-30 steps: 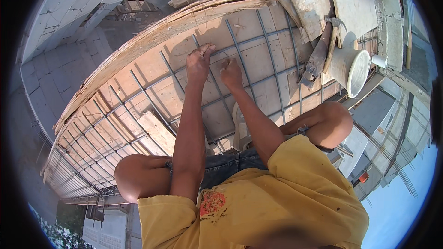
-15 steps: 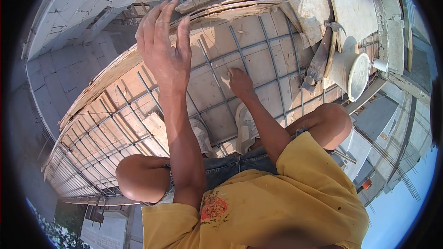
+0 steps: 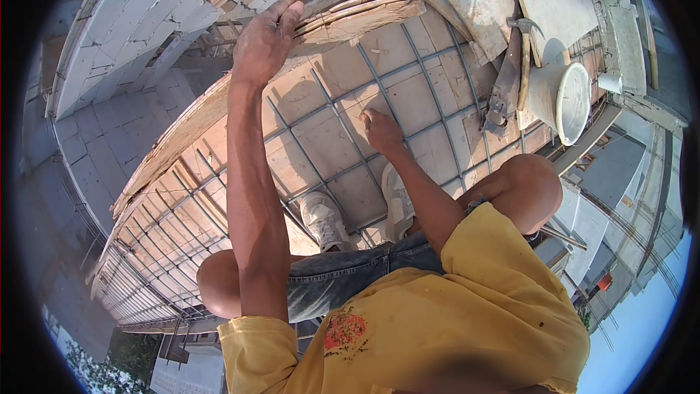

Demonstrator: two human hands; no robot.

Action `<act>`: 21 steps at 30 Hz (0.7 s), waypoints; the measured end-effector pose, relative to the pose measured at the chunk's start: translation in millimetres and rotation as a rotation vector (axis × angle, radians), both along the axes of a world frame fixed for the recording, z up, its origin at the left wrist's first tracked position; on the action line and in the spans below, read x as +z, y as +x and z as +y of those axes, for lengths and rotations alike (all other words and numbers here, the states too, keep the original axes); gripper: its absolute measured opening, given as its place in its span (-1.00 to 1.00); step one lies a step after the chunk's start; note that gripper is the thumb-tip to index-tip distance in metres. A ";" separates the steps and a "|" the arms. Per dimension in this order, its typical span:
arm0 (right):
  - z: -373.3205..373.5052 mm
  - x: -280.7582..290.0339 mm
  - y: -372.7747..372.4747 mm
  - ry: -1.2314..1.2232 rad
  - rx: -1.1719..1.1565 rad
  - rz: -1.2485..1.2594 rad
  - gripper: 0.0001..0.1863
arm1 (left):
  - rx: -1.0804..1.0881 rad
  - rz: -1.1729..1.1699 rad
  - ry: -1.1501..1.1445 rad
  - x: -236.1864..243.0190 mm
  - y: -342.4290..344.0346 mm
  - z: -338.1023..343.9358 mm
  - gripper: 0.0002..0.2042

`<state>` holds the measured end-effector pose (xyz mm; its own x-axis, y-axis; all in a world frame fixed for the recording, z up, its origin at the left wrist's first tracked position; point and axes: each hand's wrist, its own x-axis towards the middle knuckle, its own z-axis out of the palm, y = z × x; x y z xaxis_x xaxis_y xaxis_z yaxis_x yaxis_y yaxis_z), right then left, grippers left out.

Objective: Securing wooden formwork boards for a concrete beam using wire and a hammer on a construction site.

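My left hand (image 3: 264,45) reaches far forward to the upright wooden formwork board (image 3: 364,23) at the deck's far edge. Its fingers bend over the board's top edge, with the thumb on the near side. My right hand (image 3: 382,133) is closed above the steel rebar grid (image 3: 332,104), between my shoes and the board. Whatever its fingertips pinch is too small to make out. The grid's crossed bars lie over brown plywood panels (image 3: 357,188), where both of my shoes (image 3: 321,220) stand.
To the right lie a claw hammer (image 3: 524,66), a handsaw (image 3: 504,95) and a tipped white bucket (image 3: 573,106). Loose plywood sheets (image 3: 477,4) are stacked beyond them. Past the curved board, the deck drops off toward light block walls (image 3: 117,29).
My left hand has gone from raised, with fingers apart, to the board's top edge, and its fingers have closed there. My right hand has stayed almost in place.
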<state>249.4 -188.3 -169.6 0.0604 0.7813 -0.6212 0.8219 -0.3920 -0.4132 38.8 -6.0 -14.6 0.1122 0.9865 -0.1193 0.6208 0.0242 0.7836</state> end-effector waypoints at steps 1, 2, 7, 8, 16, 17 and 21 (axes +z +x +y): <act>0.4 -0.5 0.4 0.003 0.001 -0.001 -0.77 | 0.001 -0.001 0.003 0.3 -1.6 0.8 -0.56; 0.8 -1.1 1.1 0.028 0.012 0.002 -0.77 | -0.012 -0.175 -0.070 0.9 -4.4 1.9 -0.60; -0.5 -0.5 1.5 0.035 0.042 -0.023 -0.78 | -0.207 -0.277 -0.150 5.3 -13.0 -4.7 -0.66; 0.2 -0.9 0.0 0.030 0.076 -0.039 -0.77 | -0.249 -0.026 0.101 5.4 -12.4 -8.0 -0.68; 2.6 4.2 1.6 -0.028 0.090 -0.069 -0.75 | 0.612 -0.308 0.102 35.2 24.4 -72.6 -0.70; 3.3 6.9 0.9 -0.041 0.094 -0.071 -0.75 | 0.613 -0.305 0.100 24.4 34.4 -86.1 -0.70; 3.4 12.3 -1.5 -0.089 0.154 -0.117 -0.71 | 0.631 -0.484 0.077 7.5 58.8 -102.7 -0.65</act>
<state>247.9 -184.9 -157.3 0.0204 0.7294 -0.6838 0.9152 -0.2890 -0.2809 97.6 -108.7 -7.1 -0.4483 0.8845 -0.1293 0.0984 0.1926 0.9763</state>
